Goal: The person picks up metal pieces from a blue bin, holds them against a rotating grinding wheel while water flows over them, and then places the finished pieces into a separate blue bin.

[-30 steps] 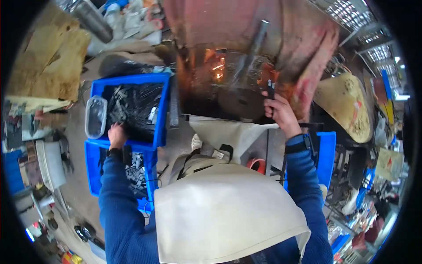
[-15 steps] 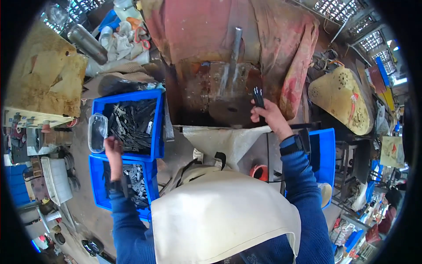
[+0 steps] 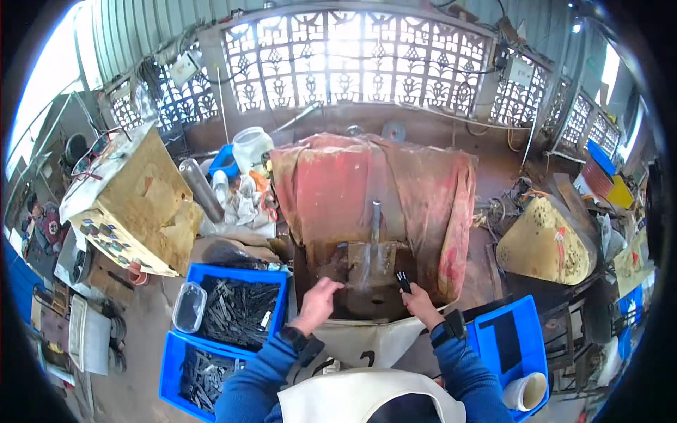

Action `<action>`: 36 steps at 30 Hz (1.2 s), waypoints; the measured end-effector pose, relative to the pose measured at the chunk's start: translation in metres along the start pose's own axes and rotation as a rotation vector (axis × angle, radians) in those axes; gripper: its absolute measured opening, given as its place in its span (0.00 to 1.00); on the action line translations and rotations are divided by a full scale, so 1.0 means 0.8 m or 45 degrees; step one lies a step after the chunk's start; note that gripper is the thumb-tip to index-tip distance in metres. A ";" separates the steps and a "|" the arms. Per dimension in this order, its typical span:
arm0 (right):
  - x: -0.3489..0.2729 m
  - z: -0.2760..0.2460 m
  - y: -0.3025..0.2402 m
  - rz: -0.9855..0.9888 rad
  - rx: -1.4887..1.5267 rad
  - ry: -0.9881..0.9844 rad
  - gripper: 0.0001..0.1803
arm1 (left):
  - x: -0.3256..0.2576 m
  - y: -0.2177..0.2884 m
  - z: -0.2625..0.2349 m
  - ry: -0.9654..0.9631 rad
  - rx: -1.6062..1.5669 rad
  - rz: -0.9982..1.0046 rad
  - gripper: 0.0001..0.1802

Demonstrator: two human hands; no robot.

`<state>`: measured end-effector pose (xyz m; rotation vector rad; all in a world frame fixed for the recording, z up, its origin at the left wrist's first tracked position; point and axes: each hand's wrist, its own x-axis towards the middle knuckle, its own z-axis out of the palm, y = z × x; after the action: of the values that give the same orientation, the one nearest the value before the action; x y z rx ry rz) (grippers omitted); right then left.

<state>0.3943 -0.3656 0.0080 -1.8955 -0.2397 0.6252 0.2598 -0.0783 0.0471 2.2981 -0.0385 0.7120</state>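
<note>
My right hand (image 3: 421, 307) is closed round a small bundle of slim black strips (image 3: 403, 282) with bright tips, held upright at the front right of an open recess. To its left, my left hand (image 3: 319, 306) hovers at the recess's front edge. Its fingers are drawn together with the index finger reaching toward the right; anything between them is too small to make out. Behind both hands, a metal rod (image 3: 376, 218) stands in the wet, brown-stained recess (image 3: 331, 264). A stained red cloth (image 3: 331, 187) drapes over its back and sides.
At left, a blue bin (image 3: 282, 310) holds many black strips, with a clear plastic tub (image 3: 190, 307) on its rim. A second blue bin (image 3: 168, 366) of grey pieces sits nearer. Another blue bin (image 3: 532, 331) with a cream cup (image 3: 525, 391) stands at right.
My left hand has left the clear tub and come across to the recess's front. The right hand still holds the black strips. The view has tilted up, showing the lattice windows.
</note>
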 end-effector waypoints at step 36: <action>0.007 0.012 0.014 -0.338 -0.559 0.358 0.14 | -0.011 -0.019 0.027 -0.262 0.326 -0.287 0.06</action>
<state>0.3927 -0.3594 -0.0067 -2.2920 -0.4655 0.1247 0.2665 -0.0827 0.0202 2.5601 0.2256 0.3812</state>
